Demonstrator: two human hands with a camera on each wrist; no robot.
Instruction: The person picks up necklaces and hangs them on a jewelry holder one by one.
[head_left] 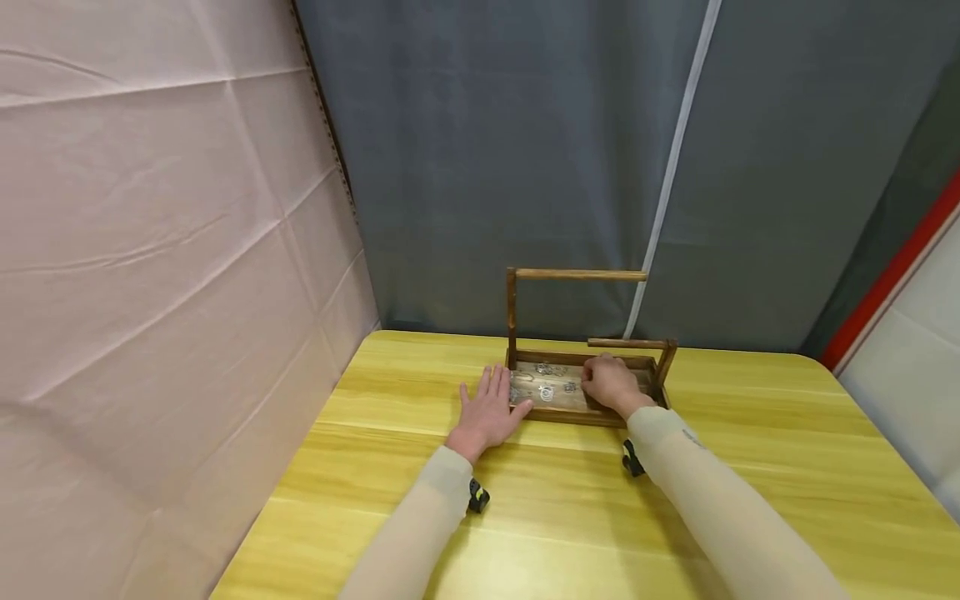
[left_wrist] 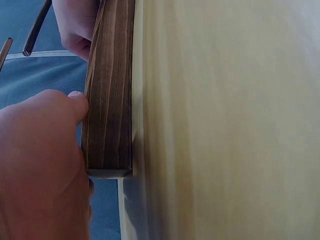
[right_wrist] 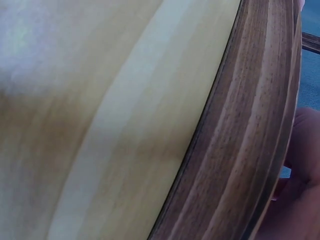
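Our left hand (head_left: 491, 408) lies flat on the desk (head_left: 420, 533), fingers straight and spread, its fingertips touching the left end of the wooden tray (head_left: 577, 414); in the left wrist view the thumb rests against the tray's dark side wall (left_wrist: 110, 100). Our right hand (head_left: 611, 383) reaches over the near wall into the right half of the tray, fingers curled downward; we cannot tell whether that grip pinches anything. Small metal pieces (head_left: 547, 392) lie scattered on the tray floor, between the two hands. The tray sits toward the far edge of the yellow desk, with a tall wooden handle frame (head_left: 577, 274) rising from its left end. Behind hangs a grey curtain (head_left: 525, 150).
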